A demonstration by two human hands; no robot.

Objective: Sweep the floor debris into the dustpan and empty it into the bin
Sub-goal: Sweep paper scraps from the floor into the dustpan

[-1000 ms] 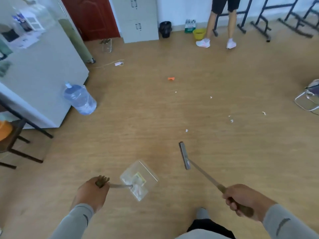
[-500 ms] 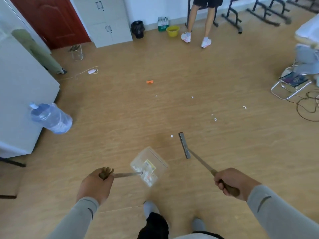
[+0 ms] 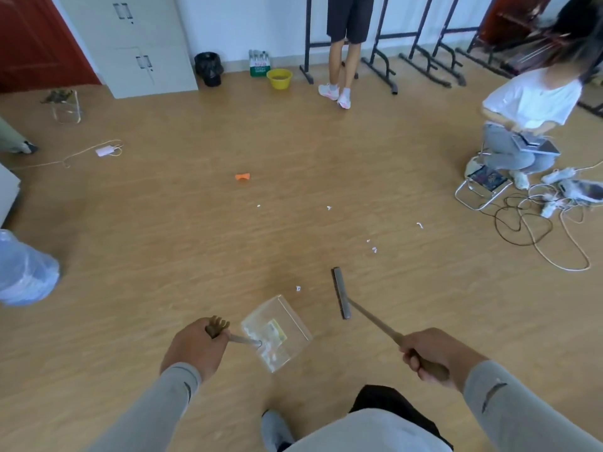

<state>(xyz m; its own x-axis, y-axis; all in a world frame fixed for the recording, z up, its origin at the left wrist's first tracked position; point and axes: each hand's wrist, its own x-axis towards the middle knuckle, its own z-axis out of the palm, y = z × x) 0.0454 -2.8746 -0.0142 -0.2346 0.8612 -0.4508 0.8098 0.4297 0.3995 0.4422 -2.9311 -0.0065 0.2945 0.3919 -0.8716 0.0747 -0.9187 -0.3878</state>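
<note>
Head view: a wood-grain floor [image 3: 163, 243] fills the room you stand in, with white scraps [image 3: 372, 247] scattered toward 1 o'clock and an orange piece [image 3: 242, 177] at 12. One more scrap [image 3: 298, 288] lies between dustpan and broom head. At 11 o'clock a black bin [image 3: 208, 68] stands beside a grey cabinet [image 3: 143, 44]; a yellow basin [image 3: 279, 78] sits near a standing person's legs [image 3: 339, 70]. At 2 o'clock a crouching person [image 3: 525, 125] is blurred, cables [image 3: 535, 223] tangled beside them. Your left hand [image 3: 195, 345] clenches the handle of the clear dustpan [image 3: 277, 332], whose contents are hard to make out. Your right hand [image 3: 437, 355] grips the broom [image 3: 342, 292]. A water jug [image 3: 23, 272] is cut off at 9 o'clock.
</note>
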